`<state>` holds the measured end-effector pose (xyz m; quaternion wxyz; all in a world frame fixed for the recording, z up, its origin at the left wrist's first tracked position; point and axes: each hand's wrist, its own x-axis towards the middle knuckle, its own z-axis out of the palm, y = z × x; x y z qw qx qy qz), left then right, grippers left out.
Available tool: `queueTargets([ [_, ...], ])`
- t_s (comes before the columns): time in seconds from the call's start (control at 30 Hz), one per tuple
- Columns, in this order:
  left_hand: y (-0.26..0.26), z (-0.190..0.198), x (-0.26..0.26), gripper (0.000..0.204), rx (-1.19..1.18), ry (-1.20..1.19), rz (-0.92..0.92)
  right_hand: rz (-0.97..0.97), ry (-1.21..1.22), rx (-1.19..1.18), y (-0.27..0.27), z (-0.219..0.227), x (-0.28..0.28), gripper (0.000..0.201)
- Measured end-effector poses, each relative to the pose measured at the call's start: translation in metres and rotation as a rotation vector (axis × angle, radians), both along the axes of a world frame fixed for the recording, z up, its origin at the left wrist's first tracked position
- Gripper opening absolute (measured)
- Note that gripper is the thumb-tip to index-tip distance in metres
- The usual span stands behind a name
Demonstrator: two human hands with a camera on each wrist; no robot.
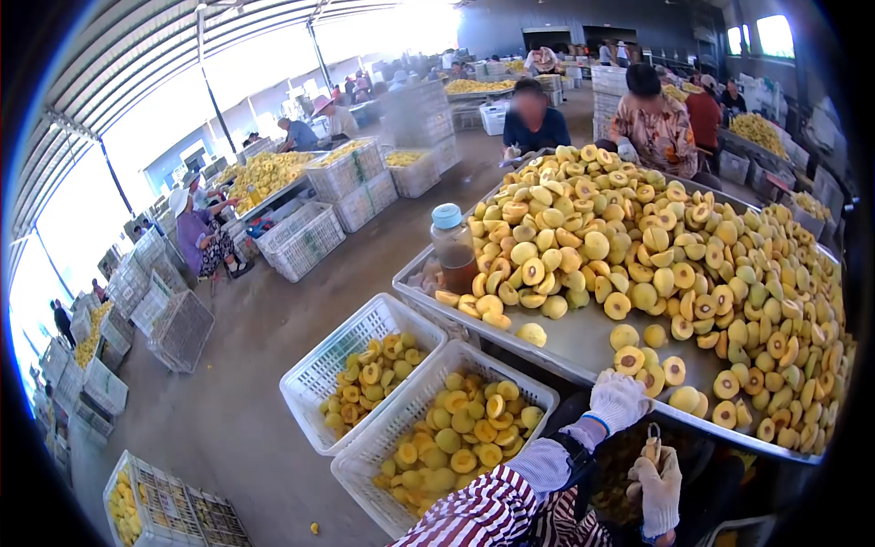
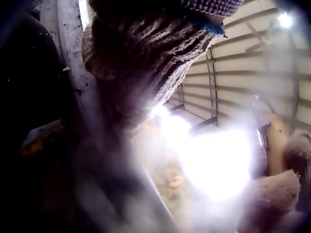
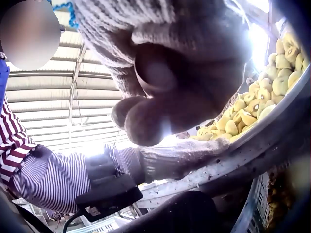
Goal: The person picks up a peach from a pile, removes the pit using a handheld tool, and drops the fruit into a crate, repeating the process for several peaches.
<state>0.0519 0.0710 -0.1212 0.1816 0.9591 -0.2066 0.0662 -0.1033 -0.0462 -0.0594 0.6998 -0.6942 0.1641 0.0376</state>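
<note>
My gloved left hand [image 1: 620, 401] reaches over the near rim of a metal tray [image 1: 574, 351], its fingers stretched toward a few halved yellow peaches [image 1: 638, 365]. In the right wrist view the left glove [image 3: 184, 158] lies low along the rim, next to the fruit. My gloved right hand [image 1: 658, 488] is held nearer my body, below the tray edge. It grips a pitting tool [image 2: 276, 141] with a wooden handle and a thin metal loop at the top. Glare and shadow hide the left fingertips in the left wrist view.
A large heap of peach halves [image 1: 611, 228] covers most of the tray. A blue-lidded jar [image 1: 453, 246] stands at its left corner. Two white crates [image 1: 301, 383] of halves sit left of my arm. Two people [image 1: 538, 128] sit across the tray.
</note>
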Motion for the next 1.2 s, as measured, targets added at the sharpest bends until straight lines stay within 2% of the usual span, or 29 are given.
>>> queueTargets([
  [0.17, -0.003, 0.0, 0.001, 0.037, -0.004, -0.058, 0.0, -0.002, 0.004, 0.094, -0.018, -0.007, -0.006, 0.015],
  [0.27, -0.005, -0.009, 0.001, 0.035, -0.018, -0.125, 0.02, -0.049, -0.028, 0.095, -0.026, -0.023, -0.008, 0.023],
  [0.3, -0.006, -0.011, 0.001, 0.034, -0.012, -0.143, 0.032, -0.029, 0.017, 0.09, -0.027, -0.012, -0.009, 0.024],
  [0.37, -0.008, -0.002, -0.002, 0.029, 0.013, -0.185, 0.006, -0.012, 0.033, 0.249, -0.033, -0.016, -0.004, 0.025],
  [0.4, -0.009, -0.011, -0.001, 0.026, -0.03, -0.277, -0.002, -0.029, 0.045, 0.332, -0.039, -0.02, -0.005, 0.026],
  [0.47, -0.013, -0.001, 0.001, 0.021, 0.051, -0.172, -0.036, -0.025, 0.079, 0.417, -0.045, -0.012, -0.003, 0.028],
  [0.5, -0.014, -0.012, 0.004, 0.026, -0.038, -0.282, -0.06, -0.015, 0.131, 0.375, -0.051, -0.007, -0.001, 0.028],
  [0.53, -0.015, -0.01, 0.005, 0.024, -0.019, -0.249, -0.068, 0.006, 0.177, 0.336, -0.056, -0.005, 0.0, 0.029],
  [0.6, -0.016, -0.001, 0.008, 0.025, 0.011, -0.151, -0.097, 0.027, 0.095, 0.343, -0.061, -0.022, -0.001, 0.032],
  [0.67, -0.011, 0.007, 0.017, 0.024, -0.195, -0.015, -0.187, 0.06, 0.146, 0.311, -0.07, -0.024, -0.003, 0.033],
  [0.73, -0.017, 0.016, 0.035, 0.023, -0.385, 0.055, -0.13, 0.061, 0.14, 0.305, -0.077, -0.031, -0.003, 0.033],
  [0.77, -0.024, 0.025, 0.042, 0.022, -0.278, 0.087, -0.087, 0.062, 0.134, 0.299, -0.08, -0.034, -0.002, 0.033],
  [0.87, -0.067, 0.025, 0.07, 0.032, -0.071, -0.105, -0.051, 0.063, 0.159, 0.377, -0.09, -0.041, -0.002, 0.032],
  [0.97, -0.097, -0.011, 0.097, 0.047, 0.314, -0.122, 0.023, 0.015, 0.168, 0.434, -0.101, -0.039, -0.003, 0.03],
  [1.07, -0.111, -0.004, 0.095, 0.064, 0.261, 0.173, 0.001, -0.036, 0.176, 0.426, -0.11, -0.047, -0.007, 0.029],
  [1.1, -0.114, -0.004, 0.091, 0.063, 0.25, 0.154, 0.023, -0.066, 0.137, 0.418, -0.11, -0.051, -0.009, 0.028],
  [1.2, -0.105, 0.008, 0.067, 0.062, -0.28, 0.225, -0.006, -0.063, 0.132, 0.37, -0.112, -0.042, -0.01, 0.029],
])
